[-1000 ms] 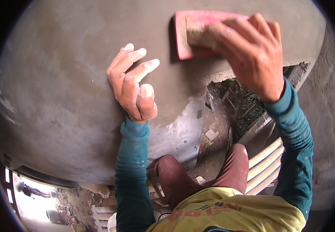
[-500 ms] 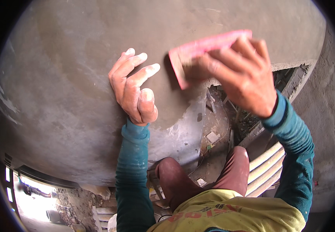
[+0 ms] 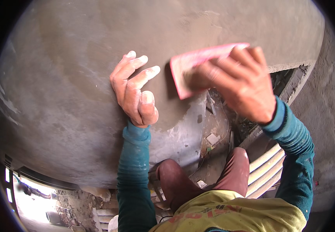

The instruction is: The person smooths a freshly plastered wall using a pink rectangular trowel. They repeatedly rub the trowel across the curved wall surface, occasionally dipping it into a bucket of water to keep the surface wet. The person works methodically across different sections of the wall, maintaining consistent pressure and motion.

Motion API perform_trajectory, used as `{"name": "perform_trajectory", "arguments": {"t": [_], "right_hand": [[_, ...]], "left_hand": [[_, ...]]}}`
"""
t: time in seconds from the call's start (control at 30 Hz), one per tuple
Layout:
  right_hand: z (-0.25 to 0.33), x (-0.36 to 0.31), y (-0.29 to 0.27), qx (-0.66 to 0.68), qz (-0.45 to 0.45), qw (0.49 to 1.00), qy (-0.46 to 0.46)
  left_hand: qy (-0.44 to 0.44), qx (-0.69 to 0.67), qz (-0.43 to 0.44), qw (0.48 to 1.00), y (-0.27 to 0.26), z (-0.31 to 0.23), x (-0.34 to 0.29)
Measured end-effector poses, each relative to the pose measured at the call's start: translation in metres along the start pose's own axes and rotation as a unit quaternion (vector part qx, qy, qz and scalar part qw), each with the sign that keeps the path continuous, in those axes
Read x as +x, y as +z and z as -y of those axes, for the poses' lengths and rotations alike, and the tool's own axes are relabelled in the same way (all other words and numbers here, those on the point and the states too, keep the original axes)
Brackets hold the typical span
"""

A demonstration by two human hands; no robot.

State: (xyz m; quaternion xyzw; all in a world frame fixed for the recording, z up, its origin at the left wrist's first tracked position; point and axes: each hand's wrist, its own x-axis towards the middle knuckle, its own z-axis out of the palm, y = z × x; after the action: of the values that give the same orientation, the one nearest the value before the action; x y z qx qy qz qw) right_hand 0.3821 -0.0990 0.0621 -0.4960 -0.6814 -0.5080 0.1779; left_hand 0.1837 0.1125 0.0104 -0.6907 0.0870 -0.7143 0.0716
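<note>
Against the grey plastered wall [image 3: 78,77] my right hand [image 3: 243,83] grips a pink plastering float [image 3: 179,73]. The fingers wrap round its back, hiding the handle, and motion blurs them slightly. To the left, my left hand [image 3: 134,89] is held up before the wall with fingers half curled and apart. Nothing sits in it, and pale dust coats its fingertips. I cannot tell whether the left hand touches the wall. Around the float the plaster looks damp and brownish; lower down it turns a paler grey.
A rough-edged opening [image 3: 287,77] lies below the wall's right part. Rubble and a pale tile piece [image 3: 213,139] lie on the floor below. Light-coloured round poles [image 3: 266,166] run beside my right knee. Bright daylight enters at the lower left, near a bucket [image 3: 53,217].
My right hand has moved the float a little downward along the wall. My left hand has hardly shifted.
</note>
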Motion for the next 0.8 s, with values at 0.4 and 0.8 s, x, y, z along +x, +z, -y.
{"name": "perform_trajectory", "arguments": {"t": [0.4,0.8], "right_hand": [[0.000,0.029,0.012,0.039,-0.032,0.998,-0.042],[-0.045,0.003,-0.007,-0.098,-0.052,0.994,0.024]], "left_hand": [[-0.012,-0.011,-0.007,1.000,-0.001,-0.001,-0.001],[-0.005,0.011,0.056,0.998,-0.008,0.001,-0.005]]}}
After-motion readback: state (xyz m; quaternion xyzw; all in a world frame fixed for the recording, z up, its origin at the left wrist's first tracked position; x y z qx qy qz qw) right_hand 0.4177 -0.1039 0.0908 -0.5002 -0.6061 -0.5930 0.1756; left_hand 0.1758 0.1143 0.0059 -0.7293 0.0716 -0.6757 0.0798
